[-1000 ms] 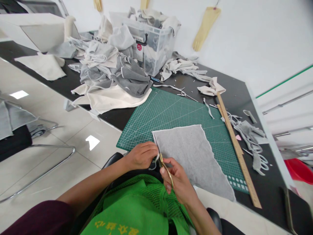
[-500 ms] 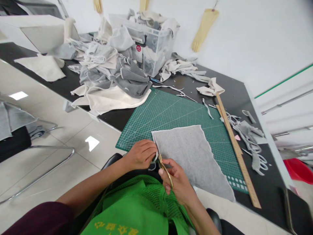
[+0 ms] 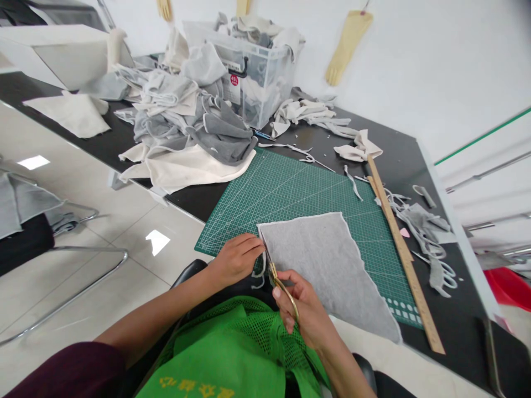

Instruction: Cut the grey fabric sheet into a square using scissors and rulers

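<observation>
A grey piece of cloth (image 3: 319, 260) lies partly on the green cutting mat (image 3: 286, 182) and hangs over the table's front edge. In my right hand (image 3: 302, 304) are gold-handled scissors (image 3: 274, 275), their blades along the cloth's left edge. My left hand (image 3: 235, 258) is closed, its fingertips pinching at that same edge, just left of the blades. From there a thin pale strip of cloth (image 3: 260, 266) dangles below the fingers. What exactly lies between the left fingertips is partly hidden.
Wooden rulers (image 3: 400, 251) lie along the mat's right side, by white-handled scissors (image 3: 448, 276) and scraps (image 3: 418, 218). A cloth pile (image 3: 178, 121) and a full clear plastic bin (image 3: 265, 83) stand at the back left. A metal chair frame (image 3: 120, 260) is at the left.
Both hands stay at the cloth's left edge. The scissors have shifted slightly, with the right hand a little lower and to the right. The dangling strip shows more plainly below the left fingers.
</observation>
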Available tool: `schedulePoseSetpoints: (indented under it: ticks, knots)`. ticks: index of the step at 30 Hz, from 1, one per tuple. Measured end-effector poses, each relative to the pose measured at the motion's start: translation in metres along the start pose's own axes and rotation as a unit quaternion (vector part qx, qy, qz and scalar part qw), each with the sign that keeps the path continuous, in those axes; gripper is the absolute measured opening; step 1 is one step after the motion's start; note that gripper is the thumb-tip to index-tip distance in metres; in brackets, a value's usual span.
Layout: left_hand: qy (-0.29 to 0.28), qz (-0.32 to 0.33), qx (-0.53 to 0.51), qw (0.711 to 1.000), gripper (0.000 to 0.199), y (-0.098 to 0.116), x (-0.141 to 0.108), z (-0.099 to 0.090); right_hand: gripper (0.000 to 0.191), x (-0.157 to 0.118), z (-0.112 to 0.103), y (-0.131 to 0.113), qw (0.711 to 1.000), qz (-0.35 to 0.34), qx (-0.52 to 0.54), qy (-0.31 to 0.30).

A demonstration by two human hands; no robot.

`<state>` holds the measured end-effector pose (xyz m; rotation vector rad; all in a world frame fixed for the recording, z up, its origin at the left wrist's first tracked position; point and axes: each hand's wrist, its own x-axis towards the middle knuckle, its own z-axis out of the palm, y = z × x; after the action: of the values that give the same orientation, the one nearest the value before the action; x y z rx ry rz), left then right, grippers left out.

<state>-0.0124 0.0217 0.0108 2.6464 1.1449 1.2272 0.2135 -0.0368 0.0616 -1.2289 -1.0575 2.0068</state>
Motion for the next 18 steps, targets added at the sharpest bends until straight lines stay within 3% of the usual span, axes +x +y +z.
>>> schedulePoseSetpoints:
  ticks: [7,18]
  knots:
    - [0.023,0.001,0.006,1.0,0.028,-0.0018,-0.0031,0.0034,0.054,0.002,0.0016,-0.0002,1.0,0.006,-0.005,0.001]
    - [0.035,0.011,-0.018,0.999,0.028,0.0,-0.0017,0.0015,0.046,0.0102,0.0036,-0.0034,1.0,-0.009,0.005,-0.003]
